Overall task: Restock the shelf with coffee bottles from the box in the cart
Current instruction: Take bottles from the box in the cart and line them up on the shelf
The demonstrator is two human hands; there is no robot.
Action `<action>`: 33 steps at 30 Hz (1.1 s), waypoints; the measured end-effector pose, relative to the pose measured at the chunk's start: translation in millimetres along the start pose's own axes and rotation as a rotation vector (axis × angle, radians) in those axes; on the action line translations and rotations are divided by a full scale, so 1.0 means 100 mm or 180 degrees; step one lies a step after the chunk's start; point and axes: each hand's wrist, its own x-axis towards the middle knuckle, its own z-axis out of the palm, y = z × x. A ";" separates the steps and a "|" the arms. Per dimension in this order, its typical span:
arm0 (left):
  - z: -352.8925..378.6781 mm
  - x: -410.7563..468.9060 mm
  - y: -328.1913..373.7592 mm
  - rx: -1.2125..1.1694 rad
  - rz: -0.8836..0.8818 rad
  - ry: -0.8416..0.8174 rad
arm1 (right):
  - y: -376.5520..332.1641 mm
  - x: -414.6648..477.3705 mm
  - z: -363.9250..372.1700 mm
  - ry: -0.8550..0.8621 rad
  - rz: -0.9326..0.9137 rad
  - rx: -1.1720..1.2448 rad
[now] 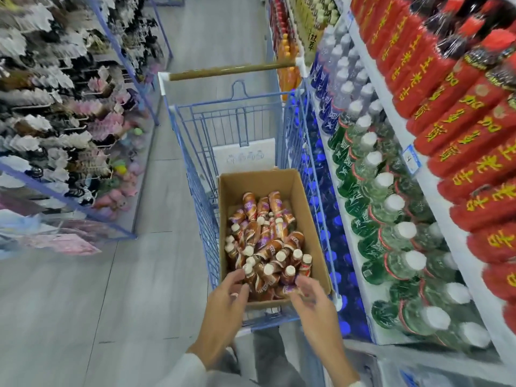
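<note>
An open cardboard box [310,208] sits in a blue wire cart [192,174] and holds several brown coffee bottles [268,247] with white caps, lying in a loose heap. My left hand [226,305] hovers over the box's near left corner, fingers spread, fingertips just touching the nearest bottles. My right hand [315,300] reaches over the near right edge, fingers apart above a bottle. Neither hand holds anything. The drinks shelf [435,174] runs along the right of the cart.
The shelf carries red bottles on top, green and clear white-capped bottles in the middle, blue ones low down. A white carton [243,155] stands behind the box in the cart. A rack of hair accessories [55,121] lines the left. Grey aisle floor [97,289] lies between.
</note>
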 end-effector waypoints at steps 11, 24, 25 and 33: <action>0.14 1.69 -0.08 0.1055 0.0038 -0.0208 | -0.01 0.63 -0.14 -0.0186 0.0458 -0.0129; 0.49 3.31 -0.95 0.2933 0.0817 -0.1948 | 0.30 0.72 0.43 -0.0104 0.1188 -0.0036; 0.50 3.34 -0.99 0.2912 0.0912 -0.1945 | 0.34 0.70 0.48 -0.0101 0.1222 -0.0057; 0.50 3.55 -1.14 0.3461 0.1480 -0.2491 | 0.37 0.55 0.75 -0.0251 0.1564 -0.0184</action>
